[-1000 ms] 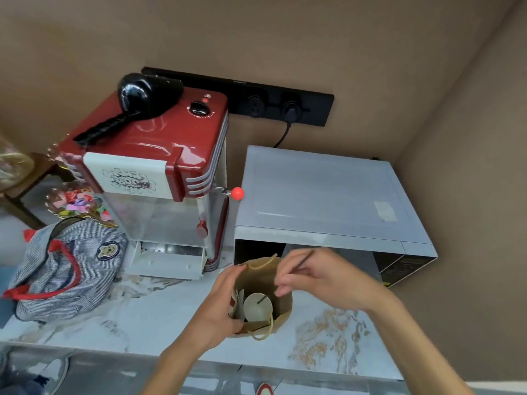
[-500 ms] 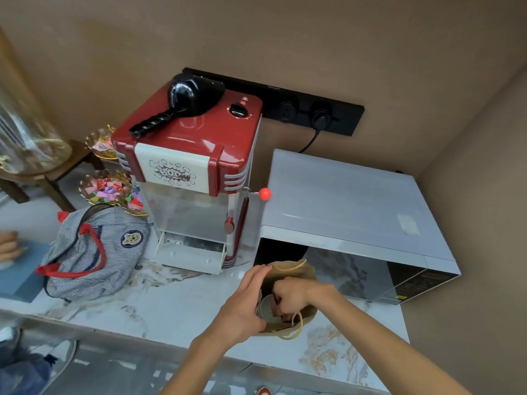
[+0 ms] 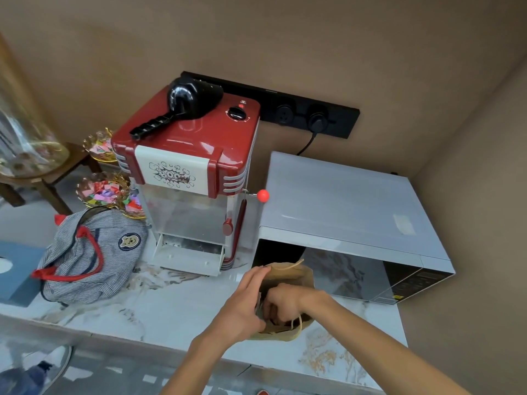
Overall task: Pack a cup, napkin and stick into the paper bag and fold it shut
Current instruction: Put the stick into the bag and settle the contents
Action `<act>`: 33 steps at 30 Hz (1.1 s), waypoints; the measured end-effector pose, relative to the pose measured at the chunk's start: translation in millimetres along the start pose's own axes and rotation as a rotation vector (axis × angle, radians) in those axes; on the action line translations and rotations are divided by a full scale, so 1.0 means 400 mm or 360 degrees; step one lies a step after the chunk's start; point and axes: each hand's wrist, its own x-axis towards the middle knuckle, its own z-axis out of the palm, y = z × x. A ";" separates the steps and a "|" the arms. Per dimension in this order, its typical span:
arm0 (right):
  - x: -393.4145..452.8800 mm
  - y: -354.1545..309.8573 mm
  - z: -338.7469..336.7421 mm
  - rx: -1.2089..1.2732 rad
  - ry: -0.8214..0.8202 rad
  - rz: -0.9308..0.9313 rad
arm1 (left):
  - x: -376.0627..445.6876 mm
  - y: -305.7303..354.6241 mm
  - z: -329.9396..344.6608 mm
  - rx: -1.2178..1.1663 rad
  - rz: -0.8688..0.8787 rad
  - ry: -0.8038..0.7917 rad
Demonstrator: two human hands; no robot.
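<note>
Above, the left hand spread against the light, crushable paper bag; right hand curled inside; fold by its stiff rim.

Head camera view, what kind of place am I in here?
Probably a home kitchen or snack counter: a red popcorn machine and a silver microwave sit on a marble-patterned countertop, beneath a wall socket strip.

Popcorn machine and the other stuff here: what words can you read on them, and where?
"BOOM": on the white panel of the red popcorn machine.
Markings round its top dial: too small to read.
Microwave control panel: too blurred to read.
Striped bag badge: a bear picture, no readable words.
</note>
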 end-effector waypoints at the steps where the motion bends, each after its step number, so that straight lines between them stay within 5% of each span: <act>1: 0.001 0.000 0.002 0.0014 0.0013 -0.0012 | 0.001 -0.002 0.000 -0.0010 -0.0001 -0.0008; 13: -0.056 -0.011 -0.005 0.0127 0.0195 -0.0095 | -0.010 0.008 -0.006 0.0003 0.0092 0.0084; 18: -0.209 0.064 -0.033 0.1186 0.0514 -0.0330 | -0.047 0.009 -0.051 -0.0054 0.0219 0.0133; 22: -0.292 0.175 0.028 0.1863 0.1143 -0.0236 | -0.082 -0.060 -0.100 -0.0187 0.0190 0.0154; 24: -0.268 0.226 0.093 0.1840 0.1292 0.0063 | -0.089 -0.112 -0.105 -0.0181 0.0055 0.0133; 27: -0.177 0.244 0.194 0.1432 0.0982 0.0346 | -0.060 -0.165 -0.073 -0.0104 -0.0149 -0.0022; 30: -0.085 0.217 0.252 0.1050 0.0692 0.0377 | -0.006 -0.180 -0.021 -0.0085 -0.0205 -0.0119; 33: -0.030 0.174 0.262 0.0906 0.0673 0.0414 | 0.037 -0.192 0.023 -0.0083 -0.0172 -0.0124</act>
